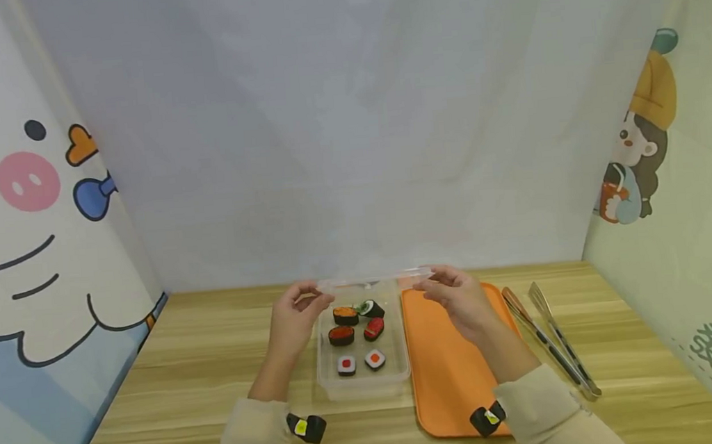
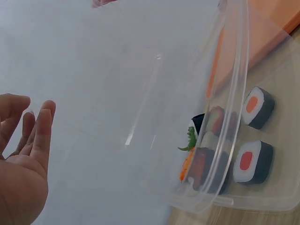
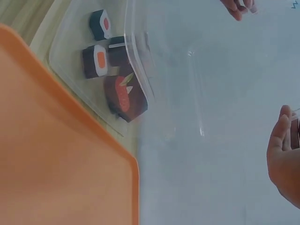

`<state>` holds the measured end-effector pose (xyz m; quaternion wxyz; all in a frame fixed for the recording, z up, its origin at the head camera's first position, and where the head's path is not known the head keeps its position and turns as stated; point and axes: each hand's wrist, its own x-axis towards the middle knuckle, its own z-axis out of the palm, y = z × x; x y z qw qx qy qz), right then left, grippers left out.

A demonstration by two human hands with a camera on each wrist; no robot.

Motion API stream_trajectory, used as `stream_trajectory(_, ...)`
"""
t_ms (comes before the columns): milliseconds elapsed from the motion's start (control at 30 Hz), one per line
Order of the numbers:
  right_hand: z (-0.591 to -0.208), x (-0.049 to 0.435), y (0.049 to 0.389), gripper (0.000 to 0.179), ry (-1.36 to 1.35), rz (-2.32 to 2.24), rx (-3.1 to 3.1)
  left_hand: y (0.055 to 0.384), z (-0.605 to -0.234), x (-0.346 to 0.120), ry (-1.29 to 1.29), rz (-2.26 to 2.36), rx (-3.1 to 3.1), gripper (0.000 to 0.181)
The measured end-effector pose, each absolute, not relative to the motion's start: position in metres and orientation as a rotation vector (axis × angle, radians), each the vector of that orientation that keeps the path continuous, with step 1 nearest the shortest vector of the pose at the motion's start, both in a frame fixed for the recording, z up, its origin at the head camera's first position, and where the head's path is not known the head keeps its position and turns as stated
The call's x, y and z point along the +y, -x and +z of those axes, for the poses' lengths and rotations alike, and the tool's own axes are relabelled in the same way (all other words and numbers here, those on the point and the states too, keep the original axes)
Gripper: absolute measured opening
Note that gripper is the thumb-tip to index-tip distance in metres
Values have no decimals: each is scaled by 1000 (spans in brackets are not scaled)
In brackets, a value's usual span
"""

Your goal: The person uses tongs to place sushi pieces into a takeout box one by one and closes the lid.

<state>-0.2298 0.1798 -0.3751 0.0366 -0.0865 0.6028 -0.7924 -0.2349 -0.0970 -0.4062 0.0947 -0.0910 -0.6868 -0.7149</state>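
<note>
A clear plastic lid [image 1: 373,277] is raised over the far end of a clear plastic box [image 1: 366,388]. My left hand [image 1: 294,319] pinches the lid's left edge between thumb and fingers. At the opposite edge, my right hand [image 1: 461,303] holds the lid the same way. Several sushi pieces lie in the box: an orange-topped piece [image 1: 345,315], red-topped pieces [image 1: 373,328] and white rolls with dark wrapping [image 1: 346,366]. Through the lid [image 2: 140,112] in the left wrist view, part of the sushi looks blurred. My left hand [image 2: 28,154] shows there at the left.
An orange tray [image 1: 450,382] lies to the right of the box, partly under my right forearm. Metal tongs [image 1: 554,342] rest on the wooden table [image 1: 205,373] beyond the tray. A pale curtain [image 1: 350,146] hangs behind the table, with printed cloths at both sides.
</note>
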Motion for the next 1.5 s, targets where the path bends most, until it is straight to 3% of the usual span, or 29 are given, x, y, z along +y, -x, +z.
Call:
stream_trajectory(300,-389,174,227,21,183,-2443,1903,232,-414,-94,127,-2080,-2054,20)
stream_trajectory(533,-398,161,226,36,75,-2294,2164,227,-416,-94,90,-2050,-2184,33)
stream_trajectory(967,-458,120,212,55,144,-1727,2781,217,-458,-85,102,-1689,-2463,50)
stream_trajectory(1500,-471,113,219,58,179,-1597,2887,223,-473,-78,153,-1558,-2570,57)
